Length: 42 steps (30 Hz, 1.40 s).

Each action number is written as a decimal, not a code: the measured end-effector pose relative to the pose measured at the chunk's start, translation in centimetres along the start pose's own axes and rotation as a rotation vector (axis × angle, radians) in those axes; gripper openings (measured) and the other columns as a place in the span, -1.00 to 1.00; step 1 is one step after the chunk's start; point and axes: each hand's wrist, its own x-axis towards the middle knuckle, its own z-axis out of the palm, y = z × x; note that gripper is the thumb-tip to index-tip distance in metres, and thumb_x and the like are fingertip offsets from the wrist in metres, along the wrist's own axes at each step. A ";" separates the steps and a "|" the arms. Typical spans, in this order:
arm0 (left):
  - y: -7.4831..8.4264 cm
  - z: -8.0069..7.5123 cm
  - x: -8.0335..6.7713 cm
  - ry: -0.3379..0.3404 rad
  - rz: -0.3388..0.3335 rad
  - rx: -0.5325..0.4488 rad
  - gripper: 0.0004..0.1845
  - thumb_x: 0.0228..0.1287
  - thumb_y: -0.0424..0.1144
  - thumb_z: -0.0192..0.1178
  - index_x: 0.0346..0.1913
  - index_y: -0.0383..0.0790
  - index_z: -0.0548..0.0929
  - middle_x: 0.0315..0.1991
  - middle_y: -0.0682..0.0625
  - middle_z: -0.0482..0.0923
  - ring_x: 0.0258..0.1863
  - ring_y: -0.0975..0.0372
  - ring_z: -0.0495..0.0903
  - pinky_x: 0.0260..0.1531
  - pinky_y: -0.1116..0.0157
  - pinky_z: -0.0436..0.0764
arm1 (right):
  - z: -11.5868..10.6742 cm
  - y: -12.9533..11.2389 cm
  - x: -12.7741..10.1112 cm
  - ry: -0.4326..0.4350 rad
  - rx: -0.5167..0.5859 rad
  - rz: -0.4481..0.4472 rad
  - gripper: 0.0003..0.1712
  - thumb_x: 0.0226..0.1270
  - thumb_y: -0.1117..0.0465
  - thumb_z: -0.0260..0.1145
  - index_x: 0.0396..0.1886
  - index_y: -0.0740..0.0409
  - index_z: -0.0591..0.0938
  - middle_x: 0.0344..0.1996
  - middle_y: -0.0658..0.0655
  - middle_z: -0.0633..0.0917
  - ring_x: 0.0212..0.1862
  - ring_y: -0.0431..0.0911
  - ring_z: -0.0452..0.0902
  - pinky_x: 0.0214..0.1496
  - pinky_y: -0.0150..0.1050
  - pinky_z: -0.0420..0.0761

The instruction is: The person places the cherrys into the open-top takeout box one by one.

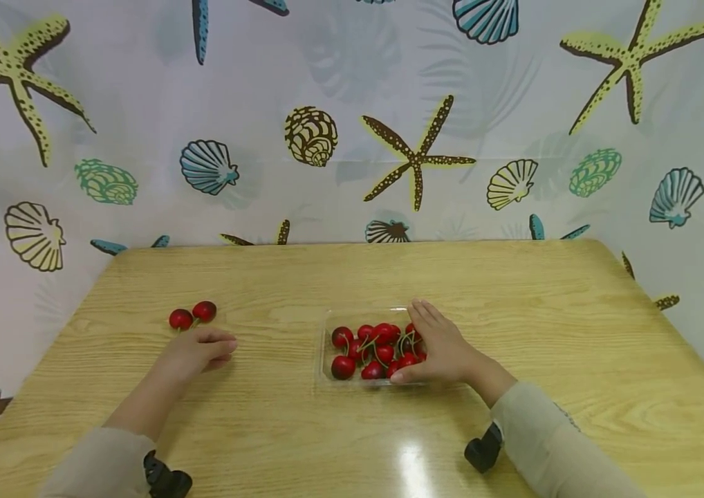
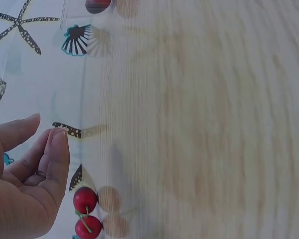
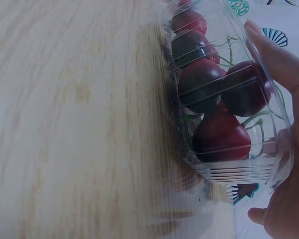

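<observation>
Here right hand (image 1: pixel 442 346) grips cherry tray (image 1: pixel 327 346); left hand (image 1: pixel 199 349) near two cherries (image 1: pixel 193 315).

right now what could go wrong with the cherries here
The pair of loose red cherries lies bare on the wooden table beside the left hand; a nudge could roll them away. The right hand grips only one side of the clear plastic tray of cherries, so lifting may tip it.

Clear ribbed plastic tray (image 1: pixel 327 346), glossy wooden table (image 1: pixel 576 346)
</observation>
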 end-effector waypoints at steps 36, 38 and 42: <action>-3.8 -4.9 0.0 0.135 -0.147 0.064 -0.47 0.18 -0.13 0.07 -0.01 -0.59 0.36 -0.26 -0.16 0.50 -0.43 0.28 0.54 -0.34 0.30 0.51 | -0.1 -0.2 -0.1 0.000 -0.002 0.012 0.29 -0.23 -0.36 0.26 0.30 0.33 -0.09 0.31 0.23 -0.12 0.31 0.04 -0.36 0.20 0.07 -0.15; -3.9 -5.1 0.1 0.145 -0.162 0.076 -0.46 0.18 -0.12 0.07 0.00 -0.59 0.36 -0.25 -0.17 0.50 -0.43 0.29 0.54 -0.32 0.28 0.51 | -0.2 -0.2 -0.1 -0.003 -0.002 0.017 0.29 -0.23 -0.35 0.27 0.31 0.32 -0.10 0.31 0.22 -0.13 0.31 0.04 -0.37 0.20 0.08 -0.15; -4.0 -5.3 0.3 0.157 -0.190 0.054 -0.48 0.19 -0.14 0.06 0.00 -0.59 0.35 -0.28 -0.15 0.50 -0.46 0.32 0.53 -0.32 0.28 0.51 | -0.1 -0.2 -0.1 -0.009 0.005 0.019 0.28 -0.22 -0.33 0.28 0.31 0.31 -0.12 0.31 0.21 -0.14 0.31 0.03 -0.38 0.20 0.06 -0.17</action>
